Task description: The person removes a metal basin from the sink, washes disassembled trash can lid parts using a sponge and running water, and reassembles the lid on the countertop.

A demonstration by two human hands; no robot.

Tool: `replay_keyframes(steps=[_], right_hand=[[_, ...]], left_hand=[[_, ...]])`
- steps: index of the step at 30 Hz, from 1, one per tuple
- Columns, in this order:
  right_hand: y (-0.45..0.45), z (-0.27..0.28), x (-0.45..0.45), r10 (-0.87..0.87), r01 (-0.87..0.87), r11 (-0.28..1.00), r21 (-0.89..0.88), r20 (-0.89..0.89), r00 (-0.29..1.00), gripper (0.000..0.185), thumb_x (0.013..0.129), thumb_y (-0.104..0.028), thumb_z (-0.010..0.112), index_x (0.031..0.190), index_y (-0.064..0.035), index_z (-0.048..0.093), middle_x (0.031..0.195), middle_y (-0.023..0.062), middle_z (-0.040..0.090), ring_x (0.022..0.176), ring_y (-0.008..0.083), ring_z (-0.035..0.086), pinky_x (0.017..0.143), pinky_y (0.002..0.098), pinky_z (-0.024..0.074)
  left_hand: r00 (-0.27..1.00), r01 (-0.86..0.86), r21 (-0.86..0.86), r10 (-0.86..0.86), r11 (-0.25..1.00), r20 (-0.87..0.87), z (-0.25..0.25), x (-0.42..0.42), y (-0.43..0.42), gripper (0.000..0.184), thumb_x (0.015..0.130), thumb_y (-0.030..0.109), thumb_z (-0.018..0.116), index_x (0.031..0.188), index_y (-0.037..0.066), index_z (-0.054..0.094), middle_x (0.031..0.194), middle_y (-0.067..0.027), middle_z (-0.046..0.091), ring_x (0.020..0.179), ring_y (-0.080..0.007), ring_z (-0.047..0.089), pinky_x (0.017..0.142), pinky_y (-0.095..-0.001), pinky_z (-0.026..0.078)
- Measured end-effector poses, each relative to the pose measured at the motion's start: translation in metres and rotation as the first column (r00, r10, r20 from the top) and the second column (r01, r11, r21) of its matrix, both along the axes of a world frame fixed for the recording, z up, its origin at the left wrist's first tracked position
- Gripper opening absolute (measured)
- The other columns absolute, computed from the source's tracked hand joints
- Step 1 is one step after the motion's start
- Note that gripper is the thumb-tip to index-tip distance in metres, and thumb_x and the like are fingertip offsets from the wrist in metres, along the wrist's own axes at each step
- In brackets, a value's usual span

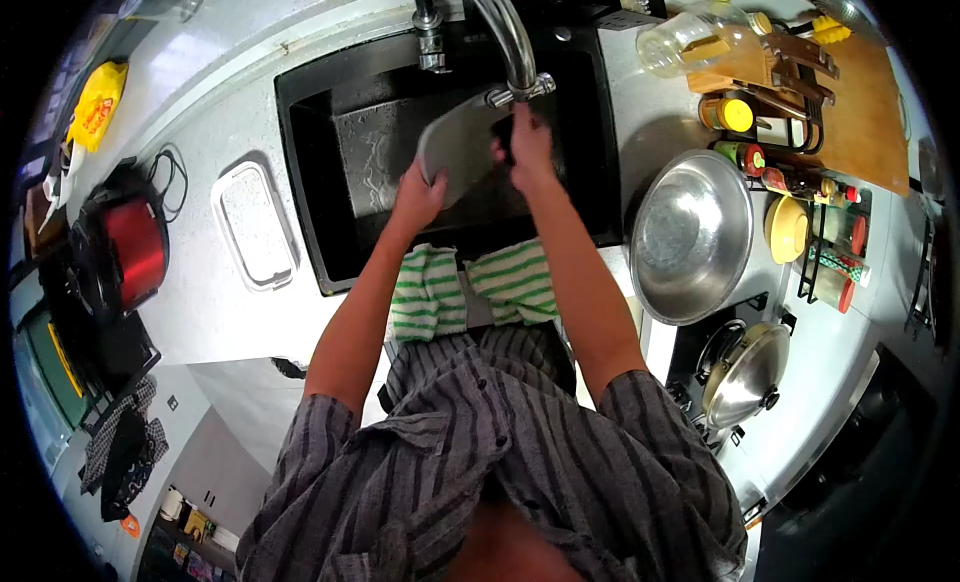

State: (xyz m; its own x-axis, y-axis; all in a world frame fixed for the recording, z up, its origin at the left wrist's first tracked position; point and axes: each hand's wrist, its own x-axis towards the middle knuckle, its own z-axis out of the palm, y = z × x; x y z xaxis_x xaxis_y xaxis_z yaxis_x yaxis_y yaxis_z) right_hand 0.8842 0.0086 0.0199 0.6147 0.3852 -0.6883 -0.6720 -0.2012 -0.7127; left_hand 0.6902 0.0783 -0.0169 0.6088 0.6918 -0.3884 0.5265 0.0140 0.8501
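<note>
Over the black sink (295, 172), my left hand (419, 195) grips the lower left edge of a flat grey board-like piece (462, 147) with a rounded edge. The piece is tilted, and its exact kind cannot be told. My right hand (527, 150) is just below the faucet's spout end (522, 88), at the right side of the grey piece. Its fingers are curled around something dark (503, 132), too blurred to name. Water marks show on the sink floor to the left.
A white-rimmed rectangular container or lid (255, 225) lies on the left counter, near a red and black appliance (130, 244). To the right are a large steel basin (692, 237), condiment bottles, a glass jar (690, 44) and a lidded pan (747, 375). Green-striped towels (430, 292) hang at the sink's front.
</note>
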Motion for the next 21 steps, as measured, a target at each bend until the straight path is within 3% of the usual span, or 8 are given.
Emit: replay_keyframes(steps=[2, 5, 8, 9, 12, 15, 18, 21], right_hand=[[-0.002, 0.005, 0.018, -0.001, 0.037, 0.993, -0.115, 0.292, 0.956, 0.032, 0.102, -0.033, 0.055, 0.100, -0.0009, 0.057, 0.089, 0.0100, 0.059, 0.063, 0.0197, 0.058, 0.055, 0.0337, 0.0463], [0.001, -0.064, 0.047, 0.124, -0.020, 0.990, -0.139, 0.801, 0.585, 0.042, 0.094, -0.024, 0.066, 0.121, 0.0052, 0.050, 0.102, 0.0227, 0.061, 0.089, 0.0313, 0.064, 0.079, 0.0464, 0.0521], [0.006, -0.069, 0.042, 0.542, -0.238, 0.840, -0.488, 0.772, 0.331, 0.044, 0.086, -0.018, 0.071, 0.120, 0.0065, 0.056, 0.120, 0.0275, 0.057, 0.110, 0.0403, 0.059, 0.099, 0.0502, 0.0457], [0.008, -0.099, 0.046, 0.573, -0.221, 0.813, -0.538, 0.808, 0.141, 0.037, 0.082, -0.015, 0.073, 0.113, 0.0031, 0.065, 0.127, 0.0279, 0.056, 0.112, 0.0435, 0.059, 0.101, 0.0480, 0.0468], [0.009, -0.087, 0.038, 0.585, -0.191, 0.811, -0.553, 0.758, 0.287, 0.026, 0.080, -0.011, 0.074, 0.104, -0.0018, 0.072, 0.127, 0.0251, 0.060, 0.117, 0.0403, 0.059, 0.102, 0.0464, 0.0467], [0.024, -0.037, 0.017, 0.705, -0.347, 0.701, -0.623, 0.528, 0.473, 0.021, 0.078, -0.007, 0.073, 0.099, -0.0049, 0.074, 0.116, 0.0197, 0.068, 0.112, 0.0360, 0.063, 0.097, 0.0445, 0.0500], [0.035, -0.083, -0.004, 0.473, -0.450, 0.866, -0.218, 0.649, 0.596, 0.017, 0.079, -0.006, 0.071, 0.095, -0.0053, 0.074, 0.107, 0.0151, 0.071, 0.102, 0.0339, 0.066, 0.091, 0.0431, 0.0528], [0.039, -0.047, -0.039, 0.390, -0.568, 0.822, 0.044, 0.683, 0.617, 0.021, 0.079, -0.006, 0.070, 0.100, -0.0049, 0.073, 0.104, 0.0152, 0.071, 0.096, 0.0332, 0.068, 0.088, 0.0420, 0.0540]], left_hand=[[0.970, -0.192, -0.456, 0.239, 0.869, 0.046, -0.003, -0.001, 0.001, 0.046, 0.094, 0.023, 0.063, 0.134, 0.002, 0.053, 0.105, -0.0144, 0.069, 0.094, -0.0325, 0.069, 0.081, -0.0414, 0.054], [0.875, -0.296, -0.738, 0.482, 0.606, 0.045, -0.019, -0.001, -0.001, 0.043, 0.096, 0.031, 0.061, 0.129, 0.003, 0.054, 0.114, -0.0120, 0.065, 0.097, -0.0265, 0.068, 0.081, -0.0395, 0.055], [0.798, -0.351, -0.818, 0.603, 0.456, -0.006, -0.003, 0.010, -0.008, 0.034, 0.099, 0.027, 0.060, 0.123, 0.003, 0.057, 0.113, -0.0082, 0.066, 0.098, -0.0231, 0.068, 0.082, -0.0364, 0.055], [0.779, -0.371, -0.821, 0.627, 0.435, -0.020, 0.005, 0.014, -0.009, 0.030, 0.099, 0.025, 0.060, 0.121, 0.003, 0.058, 0.111, -0.0068, 0.067, 0.098, -0.0225, 0.068, 0.083, -0.0351, 0.055], [0.811, -0.288, -0.807, 0.580, 0.516, 0.081, -0.010, 0.010, -0.010, 0.029, 0.102, 0.029, 0.058, 0.117, 0.004, 0.060, 0.110, -0.0068, 0.068, 0.098, -0.0200, 0.068, 0.083, -0.0351, 0.054], [0.825, -0.310, -0.770, 0.561, 0.557, 0.073, -0.027, 0.008, -0.010, 0.033, 0.103, 0.035, 0.056, 0.117, 0.005, 0.061, 0.108, -0.0056, 0.068, 0.097, -0.0185, 0.067, 0.083, -0.0352, 0.054], [0.871, -0.387, -0.679, 0.489, 0.624, -0.048, 0.026, 0.028, -0.008, 0.043, 0.103, 0.044, 0.054, 0.121, 0.005, 0.058, 0.112, -0.0047, 0.067, 0.098, -0.0185, 0.066, 0.084, -0.0348, 0.053], [0.888, -0.257, -0.747, 0.455, 0.614, 0.069, -0.020, 0.030, 0.002, 0.062, 0.102, 0.060, 0.044, 0.136, 0.008, 0.050, 0.127, -0.0105, 0.060, 0.113, -0.0238, 0.061, 0.094, -0.0401, 0.051]])
